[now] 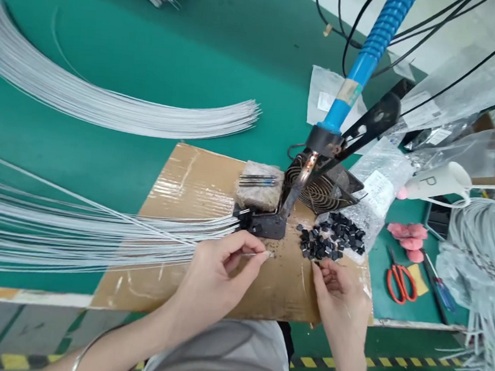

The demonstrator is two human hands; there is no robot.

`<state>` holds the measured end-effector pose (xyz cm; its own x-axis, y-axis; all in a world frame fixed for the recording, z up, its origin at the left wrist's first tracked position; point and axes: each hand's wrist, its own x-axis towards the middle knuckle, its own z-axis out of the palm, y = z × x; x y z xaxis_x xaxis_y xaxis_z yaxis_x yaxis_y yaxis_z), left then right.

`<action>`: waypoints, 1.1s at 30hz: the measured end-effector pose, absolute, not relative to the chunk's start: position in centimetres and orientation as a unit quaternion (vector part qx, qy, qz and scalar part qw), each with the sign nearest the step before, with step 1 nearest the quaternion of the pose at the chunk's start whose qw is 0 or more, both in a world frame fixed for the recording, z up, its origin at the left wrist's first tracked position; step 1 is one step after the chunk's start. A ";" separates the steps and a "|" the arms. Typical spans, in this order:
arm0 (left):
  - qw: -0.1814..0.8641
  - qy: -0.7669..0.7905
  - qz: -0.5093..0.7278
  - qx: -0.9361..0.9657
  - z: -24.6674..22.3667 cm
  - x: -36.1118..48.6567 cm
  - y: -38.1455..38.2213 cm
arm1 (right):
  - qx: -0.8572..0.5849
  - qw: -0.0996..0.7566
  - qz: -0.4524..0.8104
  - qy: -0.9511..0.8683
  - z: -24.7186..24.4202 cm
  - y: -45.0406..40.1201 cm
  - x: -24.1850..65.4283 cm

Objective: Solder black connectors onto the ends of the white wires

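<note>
One slender wire is pinched in the left hand; right hand, grip unclear, curls beside angular chips.

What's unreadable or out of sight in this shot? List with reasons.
All head view:
- Right hand pinch: whether it grips one of the black pieces; fingers cover it.
- Tip of the wire in the left hand: too small to tell its finish.
- Fan: partly hidden by the metal tube.
- Blue hose: upper end cut off by top edge.
- Bag label: print too small.
</note>
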<state>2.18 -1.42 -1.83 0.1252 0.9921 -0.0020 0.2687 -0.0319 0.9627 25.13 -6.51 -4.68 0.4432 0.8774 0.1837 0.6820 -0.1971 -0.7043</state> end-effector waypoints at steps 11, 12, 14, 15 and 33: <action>0.458 0.545 0.377 0.593 -1.5 1.3 -1.8 | -0.695 0.504 0.305 -0.412 -2.8 -6.8 22.1; 0.458 0.546 0.376 0.592 -1.6 1.3 -1.8 | -0.691 0.517 0.322 -0.390 -2.4 -6.6 21.3; 0.457 0.549 0.377 0.590 -1.7 1.3 -1.8 | -0.675 0.533 0.352 -0.370 -1.8 -6.0 20.0; 0.457 0.550 0.376 0.589 -1.8 1.3 -1.8 | -0.667 0.537 0.364 -0.366 -1.6 -5.8 19.6; 0.518 0.529 0.395 0.544 -0.9 1.9 -0.6 | -0.589 0.561 0.463 -0.353 -1.7 -4.2 17.8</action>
